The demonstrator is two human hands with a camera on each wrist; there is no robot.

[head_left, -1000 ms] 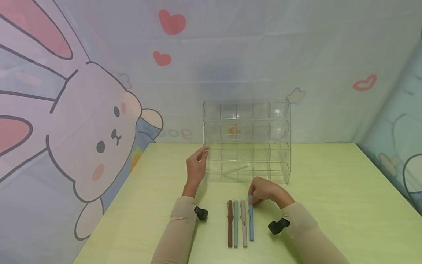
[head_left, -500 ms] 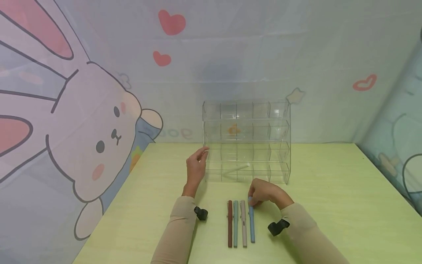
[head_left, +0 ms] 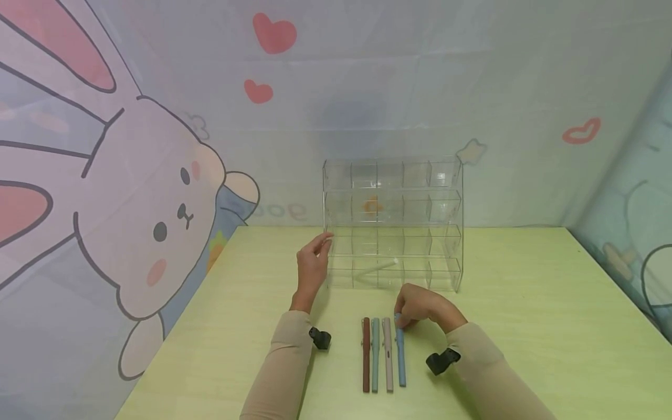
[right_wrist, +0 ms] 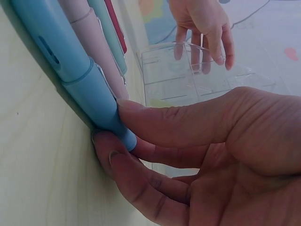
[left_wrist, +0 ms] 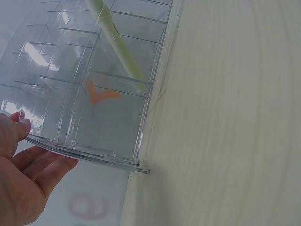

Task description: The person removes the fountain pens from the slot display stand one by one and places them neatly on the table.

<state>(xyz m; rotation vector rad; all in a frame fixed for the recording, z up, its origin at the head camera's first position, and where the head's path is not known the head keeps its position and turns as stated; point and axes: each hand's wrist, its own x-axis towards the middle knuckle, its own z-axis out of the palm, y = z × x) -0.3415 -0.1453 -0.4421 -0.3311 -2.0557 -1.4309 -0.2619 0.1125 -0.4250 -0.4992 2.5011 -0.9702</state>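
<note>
My right hand [head_left: 424,304] pinches the capped end of a blue pen [head_left: 401,357] between thumb and fingers. In the right wrist view the blue pen [right_wrist: 87,89] lies close along the tabletop. To its left, side by side, are a pinkish-beige pen [head_left: 388,356], a mint green pen [head_left: 375,356] and a dark red pen [head_left: 366,356]. My left hand [head_left: 312,263] grips the left side of a clear acrylic rack [head_left: 391,229], thumb on one face and fingers behind the panel in the left wrist view. A pale green pen [left_wrist: 117,42] lies slanted in the rack's bottom tier.
The rack has several tiers split into compartments and stands at the back of the light wooden table [head_left: 520,303]. Behind it hangs a cloth backdrop [head_left: 399,87] printed with a rabbit and hearts. A small black camera sits on each wrist.
The right hand and the blue pen have shifted slightly toward the table's front, bringing the pen's lower end a little nearer. The left hand and the rack stay put.
</note>
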